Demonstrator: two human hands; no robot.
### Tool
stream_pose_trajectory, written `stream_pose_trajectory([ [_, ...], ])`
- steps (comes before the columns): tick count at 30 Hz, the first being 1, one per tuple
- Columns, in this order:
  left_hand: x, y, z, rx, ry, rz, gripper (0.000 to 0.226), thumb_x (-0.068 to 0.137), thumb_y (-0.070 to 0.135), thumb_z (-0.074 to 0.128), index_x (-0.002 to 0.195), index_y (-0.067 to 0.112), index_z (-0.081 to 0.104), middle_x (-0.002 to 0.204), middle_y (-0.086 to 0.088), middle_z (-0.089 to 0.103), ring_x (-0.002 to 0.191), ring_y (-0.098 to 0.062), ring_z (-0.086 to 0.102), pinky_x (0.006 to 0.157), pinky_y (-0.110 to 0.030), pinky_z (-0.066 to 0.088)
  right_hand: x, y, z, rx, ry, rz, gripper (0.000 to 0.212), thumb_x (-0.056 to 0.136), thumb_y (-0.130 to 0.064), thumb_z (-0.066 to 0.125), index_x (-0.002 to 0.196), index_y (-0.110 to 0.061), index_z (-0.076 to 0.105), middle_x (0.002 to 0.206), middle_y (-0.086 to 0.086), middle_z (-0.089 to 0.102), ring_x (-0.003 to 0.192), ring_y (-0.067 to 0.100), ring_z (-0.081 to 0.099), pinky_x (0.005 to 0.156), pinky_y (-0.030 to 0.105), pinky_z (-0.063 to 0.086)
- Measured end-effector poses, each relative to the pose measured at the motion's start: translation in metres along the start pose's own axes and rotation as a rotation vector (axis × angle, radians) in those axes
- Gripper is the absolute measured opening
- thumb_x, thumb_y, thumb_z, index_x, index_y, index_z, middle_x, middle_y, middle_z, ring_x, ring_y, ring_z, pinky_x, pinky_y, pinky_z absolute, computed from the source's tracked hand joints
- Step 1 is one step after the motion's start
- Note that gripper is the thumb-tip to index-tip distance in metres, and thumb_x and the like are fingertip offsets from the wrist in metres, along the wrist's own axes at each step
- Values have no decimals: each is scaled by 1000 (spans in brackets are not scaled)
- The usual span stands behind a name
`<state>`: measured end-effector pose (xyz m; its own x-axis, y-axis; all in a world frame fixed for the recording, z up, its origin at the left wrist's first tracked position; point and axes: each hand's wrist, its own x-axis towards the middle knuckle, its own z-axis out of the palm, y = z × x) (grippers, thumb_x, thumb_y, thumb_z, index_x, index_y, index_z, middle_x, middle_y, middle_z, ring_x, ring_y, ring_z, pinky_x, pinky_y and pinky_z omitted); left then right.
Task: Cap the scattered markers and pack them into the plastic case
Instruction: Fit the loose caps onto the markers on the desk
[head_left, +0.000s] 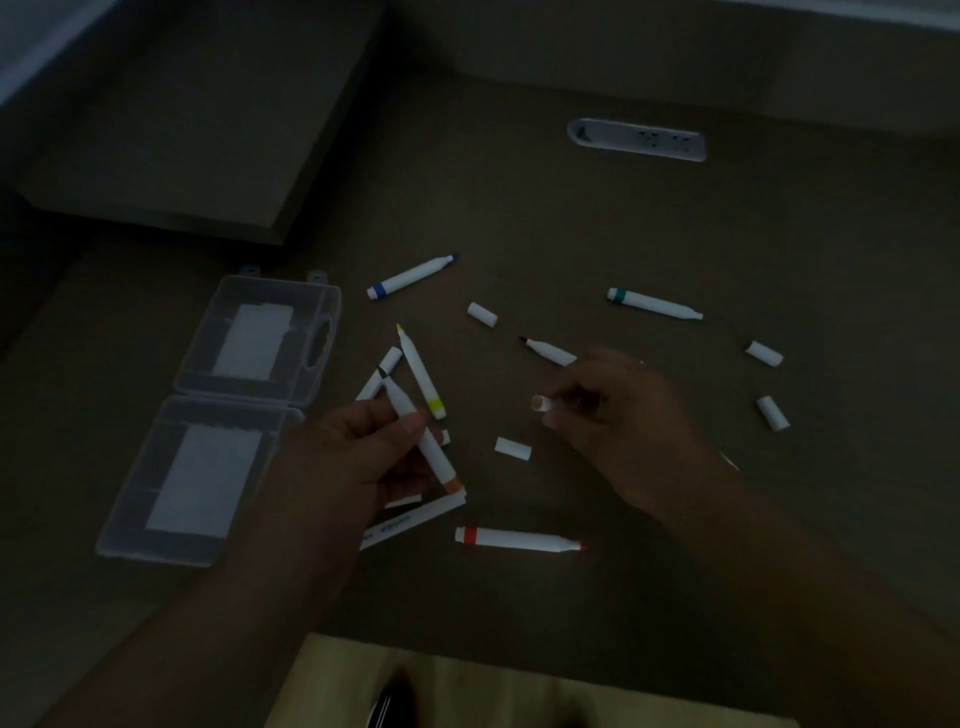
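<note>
Dim head view of a dark desk (675, 234). Left hand (353, 452): fingers clamped on a white marker w/ orange band (423, 439), tip pointing far-left, uncapped. Right hand (623, 421): fingers pinching a small white cap (543, 404), open end facing left toward the marker; the two are apart. Clear plastic hinged case (234, 410) lies open flat at left, holding no markers. Scattered uncapped white markers: blue-banded (410, 276) far centre, green-banded (653, 303) far right, yellow-banded (421, 373) just beside the left hand, red-banded (519, 539) near centre, black-tipped (548, 351) partly under the right hand. Loose white caps: centre (482, 315), near centre (512, 448), two at right (763, 354), (772, 413).
</note>
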<state>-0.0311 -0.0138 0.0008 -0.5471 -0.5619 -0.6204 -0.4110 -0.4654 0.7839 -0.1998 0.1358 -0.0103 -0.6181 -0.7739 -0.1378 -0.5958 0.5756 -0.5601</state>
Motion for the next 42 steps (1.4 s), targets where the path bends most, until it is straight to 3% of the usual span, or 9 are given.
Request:
stream_pose_trajectory([
  [5, 0, 1, 10, -83, -45, -41, 13, 92, 11, 54, 93, 10, 67, 79, -7, 75, 73, -20, 73, 66, -36, 57, -16, -14, -7, 201, 36, -11, 25, 81, -22, 73, 82, -42, 58, 86, -19, 54, 86, -13, 49, 69, 4, 40],
  [12, 10, 16, 28, -37, -164, -52, 17, 90, 18, 58, 102, 12, 67, 78, -4, 75, 74, -18, 74, 65, -35, 58, -25, -24, -7, 268, -25, -19, 28, 82, -21, 68, 78, -44, 53, 89, -18, 54, 85, -6, 51, 70, 9, 41],
  [18, 13, 43, 41, 96, -289, 14, 14, 93, 17, 55, 97, 11, 68, 73, -1, 72, 68, -13, 71, 61, -31, 58, -36, -26, -9, 276, -42, -20, 30, 83, -18, 69, 80, -44, 53, 89, -19, 53, 84, -4, 51, 70, 8, 40],
  [22, 10, 44, 44, 198, -291, 33, 12, 92, 16, 57, 96, 14, 68, 81, -4, 72, 74, -16, 71, 66, -32, 60, -41, -24, -13, 335, 28, -1, 27, 83, -17, 68, 81, -42, 57, 91, -18, 57, 88, -5, 54, 72, 9, 44],
  [25, 6, 35, 46, 352, -304, 77, 9, 90, 18, 60, 94, 20, 67, 86, -2, 73, 76, -14, 72, 70, -33, 60, -38, -22, -20, 579, 119, 166, 20, 86, -17, 66, 88, -36, 61, 92, -15, 63, 85, -9, 59, 64, 10, 47],
  [30, -4, 20, 55, 533, -328, 164, 8, 89, 22, 63, 92, 30, 64, 91, 4, 70, 77, -7, 69, 68, -23, 56, -24, -18, -33, 866, 276, 186, 26, 85, -13, 70, 98, -35, 66, 84, -9, 66, 75, 4, 65, 67, 24, 52],
  [34, -11, 18, 60, 556, -339, 233, 15, 88, 22, 64, 83, 36, 62, 87, 9, 68, 77, -4, 67, 69, -23, 55, -19, -22, -31, 849, 265, 152, 22, 84, -12, 71, 96, -31, 68, 78, -12, 67, 72, 1, 64, 67, 23, 49],
  [42, -13, 23, 64, 548, -296, 288, 12, 88, 23, 64, 85, 35, 62, 91, 7, 69, 78, -6, 67, 66, -21, 53, -27, -26, -23, 819, 203, 138, 23, 82, -9, 71, 95, -28, 67, 89, -4, 70, 80, 3, 67, 67, 17, 52],
])
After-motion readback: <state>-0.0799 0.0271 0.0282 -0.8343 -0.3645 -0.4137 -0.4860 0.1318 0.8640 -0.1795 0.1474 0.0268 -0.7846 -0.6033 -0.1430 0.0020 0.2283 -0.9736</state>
